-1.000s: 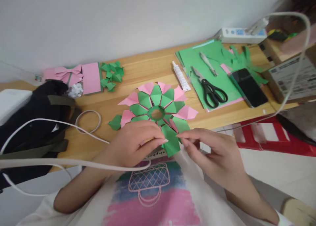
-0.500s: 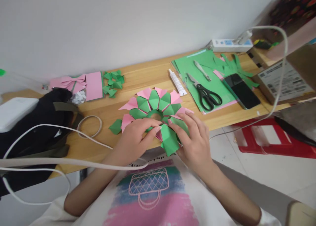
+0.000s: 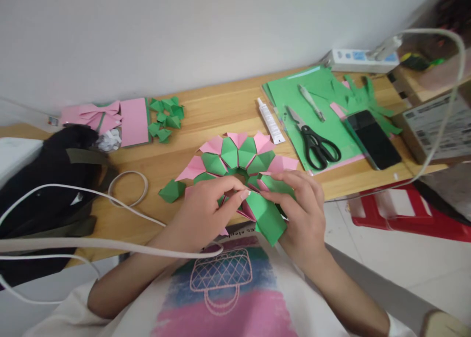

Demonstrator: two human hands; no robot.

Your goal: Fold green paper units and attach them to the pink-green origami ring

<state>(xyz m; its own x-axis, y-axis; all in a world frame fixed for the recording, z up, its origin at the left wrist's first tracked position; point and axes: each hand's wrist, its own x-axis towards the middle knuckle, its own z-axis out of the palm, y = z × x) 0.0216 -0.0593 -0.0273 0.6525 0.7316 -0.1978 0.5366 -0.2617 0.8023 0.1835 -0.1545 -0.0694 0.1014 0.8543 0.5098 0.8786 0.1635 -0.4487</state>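
Observation:
A ring of folded pink and green paper, a paper wreath (image 3: pixel 229 153), rests at the table's front edge, its near side raised between my hands. My left hand (image 3: pixel 211 207) pinches the inner edge of a green folded piece (image 3: pixel 270 217) with thumb and forefinger. On the right side, my right hand (image 3: pixel 303 209) grips the wreath, fingers on top and the thumb out of sight beneath. The green piece sticks out toward my shirt. One loose green folded piece (image 3: pixel 171 191) lies left of the wreath. Parts of the near side are hidden by my hands.
Behind the wreath lie a glue tube (image 3: pixel 271 121), black-handled scissors (image 3: pixel 314 141), a craft knife (image 3: pixel 311 102), green paper sheets (image 3: pixel 287 89) and a phone (image 3: pixel 373 140). Small green folded pieces (image 3: pixel 165 118) sit back left. A white cable (image 3: pixel 110 246) crosses over my left forearm.
The view has shifted slightly. The near green piece has swung outward to the right, and my right hand has moved a little right with it. My left hand keeps its pinch.

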